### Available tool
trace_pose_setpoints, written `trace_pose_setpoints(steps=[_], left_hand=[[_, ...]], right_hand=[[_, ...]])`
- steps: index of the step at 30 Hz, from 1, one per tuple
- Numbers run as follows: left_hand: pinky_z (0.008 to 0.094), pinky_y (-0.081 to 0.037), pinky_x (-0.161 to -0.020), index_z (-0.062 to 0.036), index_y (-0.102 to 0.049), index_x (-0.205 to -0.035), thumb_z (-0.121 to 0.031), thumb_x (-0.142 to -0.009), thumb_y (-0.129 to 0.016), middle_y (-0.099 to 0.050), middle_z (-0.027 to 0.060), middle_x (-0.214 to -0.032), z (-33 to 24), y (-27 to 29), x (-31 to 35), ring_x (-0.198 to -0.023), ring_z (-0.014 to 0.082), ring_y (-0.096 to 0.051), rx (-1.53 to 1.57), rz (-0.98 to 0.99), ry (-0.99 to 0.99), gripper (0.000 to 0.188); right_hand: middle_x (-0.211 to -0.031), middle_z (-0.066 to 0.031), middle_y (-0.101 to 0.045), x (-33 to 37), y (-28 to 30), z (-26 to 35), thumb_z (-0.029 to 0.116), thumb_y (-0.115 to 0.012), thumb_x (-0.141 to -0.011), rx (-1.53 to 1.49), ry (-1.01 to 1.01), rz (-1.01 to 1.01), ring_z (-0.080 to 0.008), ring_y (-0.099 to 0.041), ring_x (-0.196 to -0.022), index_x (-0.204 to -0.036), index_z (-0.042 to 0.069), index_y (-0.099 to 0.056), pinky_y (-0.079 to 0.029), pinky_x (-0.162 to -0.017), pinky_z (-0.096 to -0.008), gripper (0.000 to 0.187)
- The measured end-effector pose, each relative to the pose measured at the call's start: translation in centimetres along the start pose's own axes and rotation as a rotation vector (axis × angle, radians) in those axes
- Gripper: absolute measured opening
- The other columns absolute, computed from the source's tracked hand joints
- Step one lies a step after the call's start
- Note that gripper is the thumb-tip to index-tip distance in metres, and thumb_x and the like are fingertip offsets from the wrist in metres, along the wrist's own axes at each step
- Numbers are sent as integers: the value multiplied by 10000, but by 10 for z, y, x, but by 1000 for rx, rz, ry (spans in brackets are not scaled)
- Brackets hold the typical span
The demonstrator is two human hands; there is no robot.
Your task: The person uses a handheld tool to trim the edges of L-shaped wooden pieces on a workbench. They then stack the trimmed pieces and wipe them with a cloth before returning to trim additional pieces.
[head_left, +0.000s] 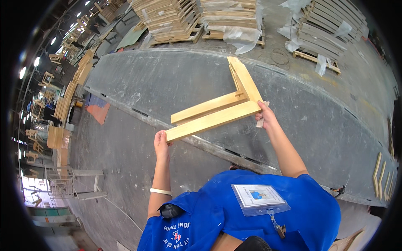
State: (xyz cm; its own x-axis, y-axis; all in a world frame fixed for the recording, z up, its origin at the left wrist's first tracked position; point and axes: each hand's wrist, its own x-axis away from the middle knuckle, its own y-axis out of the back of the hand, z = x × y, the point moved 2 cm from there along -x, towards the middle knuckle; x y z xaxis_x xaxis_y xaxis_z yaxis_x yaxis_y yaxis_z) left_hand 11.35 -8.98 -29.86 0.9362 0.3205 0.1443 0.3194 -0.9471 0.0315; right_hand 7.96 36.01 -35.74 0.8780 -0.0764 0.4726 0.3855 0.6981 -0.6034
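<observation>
An angled light-wood frame part (215, 119) is held over the near edge of the long grey table (138, 75). It has two side-by-side rails and a further arm pointing away from me at the right corner, with a small peg-like piece inside the joint. My left hand (161, 144) is closed round the left end of the nearest rail. At the right corner, my right hand (267, 116) is closed on the frame part. A thin pale flat piece (260, 123) is also tucked in that hand; I cannot tell its kind.
Several bent wooden pieces (379, 175) lie at the table's right end, with a small dark clamp-like tool (338, 191) near its edge. Pallets of stacked wood (167, 19) stand beyond the table. Long boards (67, 100) and a metal rack (88, 184) are at left.
</observation>
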Motion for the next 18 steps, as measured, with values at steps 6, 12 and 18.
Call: trace_pose_setpoints(steps=[6,12,18], left_hand=[[233,-396,-493,-68,-556,-986,-254,-968,-479,-574,23,-745,17,-23,-93,-551,96,-497,-4,9,1,202],[276,-454,-619,-57,-569,-1038,-289,-965,-482,-587,49,-862,51,-16,-160,-723,136,-549,-102,83,7,259],[373,-293,-1057,-40,-468,-1304,-402,-947,-481,-427,163,-1313,87,2,-177,-1246,291,-394,-603,148,5,509]], right_hand=[[-684,-7,-450,-83,-26,-1,275,-615,-892,-3,-111,-146,-78,-366,-430,-950,89,-476,-316,-384,-237,239],[-763,-84,-581,-99,-22,-2,282,-623,-875,576,125,-275,-176,-554,-596,-963,56,-569,-467,-541,-329,249],[-875,-116,-667,-111,11,18,309,-588,-882,1071,372,-591,-239,-645,-807,-1058,38,-601,-491,-725,-363,324]])
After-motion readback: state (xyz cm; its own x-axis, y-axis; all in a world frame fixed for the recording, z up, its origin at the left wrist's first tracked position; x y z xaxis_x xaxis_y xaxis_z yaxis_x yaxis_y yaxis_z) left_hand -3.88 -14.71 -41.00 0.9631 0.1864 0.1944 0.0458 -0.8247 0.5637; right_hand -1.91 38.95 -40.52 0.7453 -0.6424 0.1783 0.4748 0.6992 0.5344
